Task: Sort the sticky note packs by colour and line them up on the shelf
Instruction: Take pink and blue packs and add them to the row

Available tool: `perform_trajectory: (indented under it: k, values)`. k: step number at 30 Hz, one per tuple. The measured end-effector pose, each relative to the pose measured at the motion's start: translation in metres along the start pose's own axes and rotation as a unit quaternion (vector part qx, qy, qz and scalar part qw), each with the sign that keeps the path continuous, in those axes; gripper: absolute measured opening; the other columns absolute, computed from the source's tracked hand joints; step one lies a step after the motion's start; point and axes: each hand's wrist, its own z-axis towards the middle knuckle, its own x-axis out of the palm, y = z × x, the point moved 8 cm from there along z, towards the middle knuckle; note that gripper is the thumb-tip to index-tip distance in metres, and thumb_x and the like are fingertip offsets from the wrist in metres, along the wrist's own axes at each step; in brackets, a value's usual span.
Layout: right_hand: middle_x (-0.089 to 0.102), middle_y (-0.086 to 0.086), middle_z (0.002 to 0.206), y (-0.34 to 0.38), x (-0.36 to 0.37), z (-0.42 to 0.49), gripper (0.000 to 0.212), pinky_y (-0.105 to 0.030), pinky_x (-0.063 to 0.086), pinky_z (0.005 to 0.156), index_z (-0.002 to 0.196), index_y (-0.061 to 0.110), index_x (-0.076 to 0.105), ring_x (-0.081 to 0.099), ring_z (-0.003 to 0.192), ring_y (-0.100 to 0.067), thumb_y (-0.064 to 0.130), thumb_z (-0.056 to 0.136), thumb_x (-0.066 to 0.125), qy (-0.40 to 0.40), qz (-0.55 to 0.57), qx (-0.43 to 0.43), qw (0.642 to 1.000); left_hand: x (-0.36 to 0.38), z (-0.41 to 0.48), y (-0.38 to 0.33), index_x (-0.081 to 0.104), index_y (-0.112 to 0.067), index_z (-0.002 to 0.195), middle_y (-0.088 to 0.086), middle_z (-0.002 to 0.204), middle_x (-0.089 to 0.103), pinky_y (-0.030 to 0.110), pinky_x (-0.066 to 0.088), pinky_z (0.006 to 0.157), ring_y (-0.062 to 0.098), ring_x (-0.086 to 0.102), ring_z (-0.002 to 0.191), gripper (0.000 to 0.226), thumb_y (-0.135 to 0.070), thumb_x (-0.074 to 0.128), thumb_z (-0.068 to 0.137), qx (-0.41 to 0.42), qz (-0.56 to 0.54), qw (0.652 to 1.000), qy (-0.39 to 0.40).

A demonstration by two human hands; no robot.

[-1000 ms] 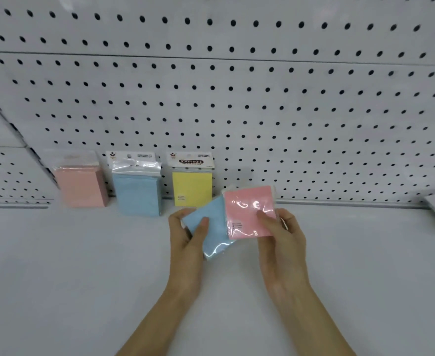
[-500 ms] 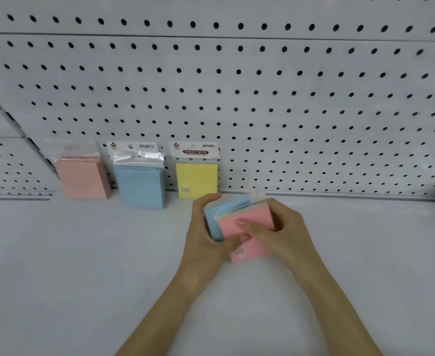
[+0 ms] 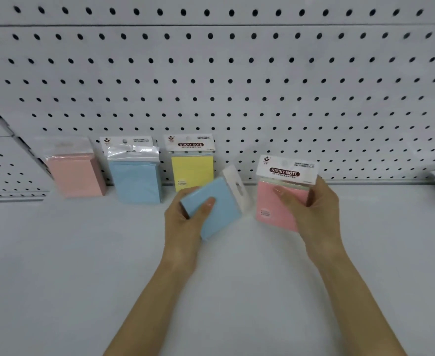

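The left hand pinches a tilted blue pack. At its 3 o'clock, the right hand pinches an upright pink pack over the shelf.

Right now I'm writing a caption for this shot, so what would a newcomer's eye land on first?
Two hands mid-shelf: the left hand holds a tilted blue pack, the right hand an upright pink pack. Behind them a pink stack, a blue stack and a yellow pack stand against the pegboard.
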Motion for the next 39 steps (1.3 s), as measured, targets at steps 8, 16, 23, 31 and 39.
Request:
perform_trajectory:
  k: [8, 16, 23, 31, 39]
  values:
    - [0.07, 0.011, 0.1, -0.017, -0.006, 0.009, 0.049, -0.028, 0.054, 0.076, 0.1, 0.034, 0.061, 0.067, 0.091, -0.01, -0.006, 0.075, 0.071, 0.086, -0.088, 0.016, 0.992, -0.034, 0.022, -0.044, 0.061, -0.024, 0.073, -0.012, 0.073, 0.064, 0.03, 0.045, 0.062, 0.01, 0.055, 0.067, 0.027, -0.031, 0.085, 0.063, 0.134, 0.329, 0.934, -0.033]
    - [0.066, 0.008, 0.109, -0.03, 0.025, 0.033, 0.045, -0.037, 0.055, 0.081, 0.109, 0.031, 0.054, 0.065, 0.096, -0.007, -0.004, 0.082, 0.065, 0.09, -0.047, 0.013, 0.995, -0.044, 0.014, -0.041, 0.056, -0.024, 0.076, -0.024, 0.07, 0.06, 0.017, 0.039, 0.055, -0.003, 0.051, 0.063, 0.021, -0.023, 0.077, 0.078, 0.181, 0.286, 0.939, -0.065]
    - [0.064, 0.007, 0.117, -0.03, 0.049, 0.048, 0.055, -0.035, 0.055, 0.086, 0.121, 0.03, 0.05, 0.063, 0.104, -0.008, -0.006, 0.082, 0.064, 0.16, -0.028, -0.008, 0.987, -0.068, 0.024, -0.036, 0.058, -0.023, 0.073, -0.014, 0.071, 0.058, 0.038, 0.047, 0.066, 0.012, 0.056, 0.072, 0.019, -0.031, 0.074, 0.066, 0.128, 0.115, 0.978, -0.115]
    - [0.064, 0.007, 0.114, -0.029, 0.055, 0.053, 0.053, -0.03, 0.054, 0.086, 0.114, 0.029, 0.053, 0.063, 0.101, -0.007, -0.01, 0.08, 0.064, 0.18, -0.045, -0.029, 0.982, -0.06, 0.024, -0.037, 0.058, -0.021, 0.076, -0.008, 0.078, 0.06, 0.033, 0.046, 0.068, 0.011, 0.057, 0.075, 0.02, -0.02, 0.078, 0.073, 0.132, 0.125, 0.979, -0.094]
    - [0.066, 0.002, 0.098, -0.044, 0.045, 0.06, 0.029, -0.016, 0.049, 0.072, 0.098, 0.017, 0.055, 0.062, 0.084, -0.009, 0.01, 0.078, 0.075, 0.069, -0.108, -0.02, 0.992, -0.065, 0.024, -0.036, 0.057, -0.024, 0.075, -0.009, 0.079, 0.06, 0.031, 0.045, 0.067, 0.011, 0.056, 0.076, 0.02, -0.027, 0.076, 0.07, 0.135, 0.13, 0.977, -0.103]
